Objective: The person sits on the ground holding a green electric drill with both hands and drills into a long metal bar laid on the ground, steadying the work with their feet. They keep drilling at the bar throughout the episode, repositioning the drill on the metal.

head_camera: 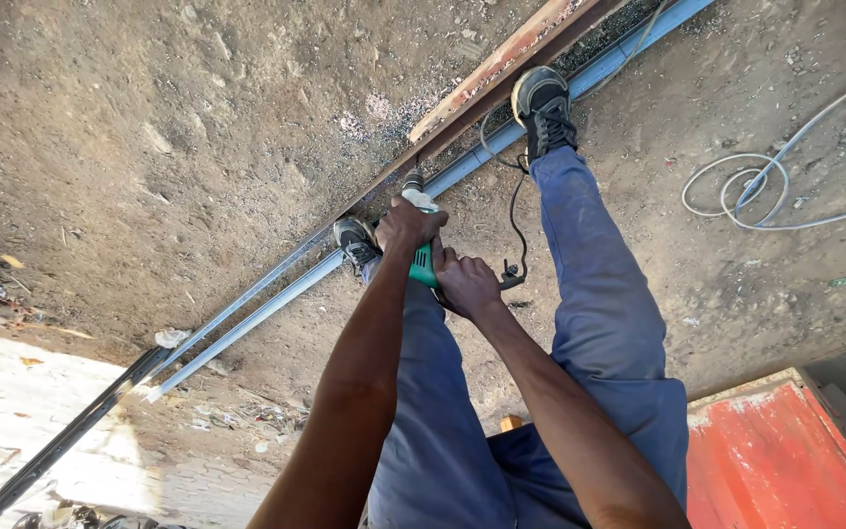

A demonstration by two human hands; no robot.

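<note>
Both my hands grip a green power tool point(424, 261), likely an angle grinder, held low over long grey metal bars point(266, 306) lying on the dirt ground. My left hand point(409, 223) wraps the front of the tool near its head. My right hand point(466, 284) holds the rear of the body. My two feet in dark shoes point(541, 102) stand on the bars, one on each side of the tool. A black cord point(515, 216) trails from the tool.
A rusty brown beam point(501, 67) lies along the bars. A coiled pale cable point(751, 186) rests on the ground at right. A red metal sheet point(785, 460) sits at the lower right. Litter and scrap lie at the left edge.
</note>
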